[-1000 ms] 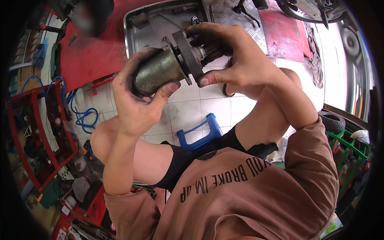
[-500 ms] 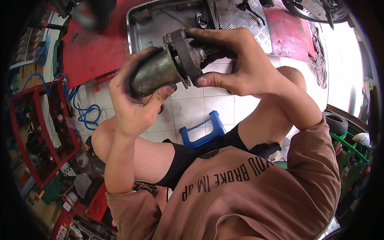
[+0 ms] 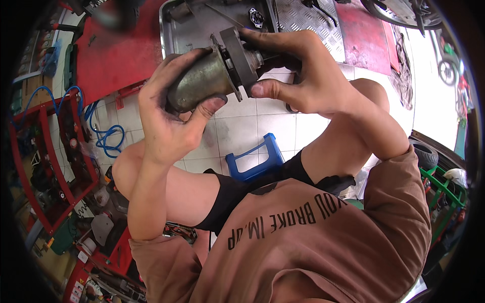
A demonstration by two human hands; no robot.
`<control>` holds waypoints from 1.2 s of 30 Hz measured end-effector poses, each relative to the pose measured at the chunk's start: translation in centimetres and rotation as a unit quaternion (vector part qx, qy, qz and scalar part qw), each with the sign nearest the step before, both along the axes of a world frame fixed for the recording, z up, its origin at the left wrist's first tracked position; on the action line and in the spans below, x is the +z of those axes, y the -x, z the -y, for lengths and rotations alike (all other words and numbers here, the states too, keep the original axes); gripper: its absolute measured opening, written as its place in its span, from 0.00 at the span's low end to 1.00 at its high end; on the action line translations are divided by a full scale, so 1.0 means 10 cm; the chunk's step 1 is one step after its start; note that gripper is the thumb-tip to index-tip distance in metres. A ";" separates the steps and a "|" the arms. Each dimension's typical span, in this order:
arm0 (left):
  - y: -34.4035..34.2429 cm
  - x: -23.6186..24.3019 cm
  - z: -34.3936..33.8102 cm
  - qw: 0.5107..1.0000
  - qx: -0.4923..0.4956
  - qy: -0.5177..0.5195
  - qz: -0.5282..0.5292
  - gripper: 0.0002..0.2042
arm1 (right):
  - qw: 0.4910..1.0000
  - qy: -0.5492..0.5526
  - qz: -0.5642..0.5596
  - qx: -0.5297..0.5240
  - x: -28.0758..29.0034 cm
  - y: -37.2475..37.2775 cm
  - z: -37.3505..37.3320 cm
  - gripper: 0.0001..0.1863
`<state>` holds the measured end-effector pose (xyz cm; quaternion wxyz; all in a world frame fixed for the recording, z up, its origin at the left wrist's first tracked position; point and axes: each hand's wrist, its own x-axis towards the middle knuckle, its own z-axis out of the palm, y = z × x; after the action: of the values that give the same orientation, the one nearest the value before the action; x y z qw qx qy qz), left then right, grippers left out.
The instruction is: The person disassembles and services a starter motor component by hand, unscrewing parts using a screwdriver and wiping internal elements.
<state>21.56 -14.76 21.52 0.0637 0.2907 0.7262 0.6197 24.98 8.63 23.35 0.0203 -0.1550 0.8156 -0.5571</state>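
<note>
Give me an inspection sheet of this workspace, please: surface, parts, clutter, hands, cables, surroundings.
Surface: red platform; pale tiled floor.
Job's things: metal cylinder, tilted, with a dark block at its right end.
Clutter: slender rod and perforated part in a metal tray.
Hands: left hand grips the cylinder; right hand grips the block; both smudged dark.
Cables: blue hose, looped at left.
Surroundings: blue stool; green rack and tyre at right.

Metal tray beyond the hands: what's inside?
The metal tray holds a thin rod, a small mottled part and a grey piece. The left hand, right hand and held metal part cover much of its near side; anything behind cannot be seen.
</note>
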 end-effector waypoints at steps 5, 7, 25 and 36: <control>-0.02 0.02 -0.01 1.000 -0.001 0.012 0.002 0.25 | 0.999 -0.011 0.038 0.002 0.03 0.00 0.01 0.35; -0.02 0.02 0.00 1.000 0.002 0.022 0.005 0.25 | 1.000 0.000 0.015 -0.008 -0.01 0.02 0.02 0.35; -0.09 -0.04 -0.05 0.998 -0.009 -0.005 0.062 0.25 | 1.000 0.024 0.003 0.012 -0.07 0.01 0.02 0.27; -0.05 0.00 -0.08 0.997 0.017 0.049 0.049 0.23 | 0.985 0.035 0.167 0.014 0.03 0.07 0.01 0.33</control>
<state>22.02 -13.92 21.54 0.1028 0.2435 0.7568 0.5979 24.28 8.56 23.64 0.1584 -0.0724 0.7786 -0.6028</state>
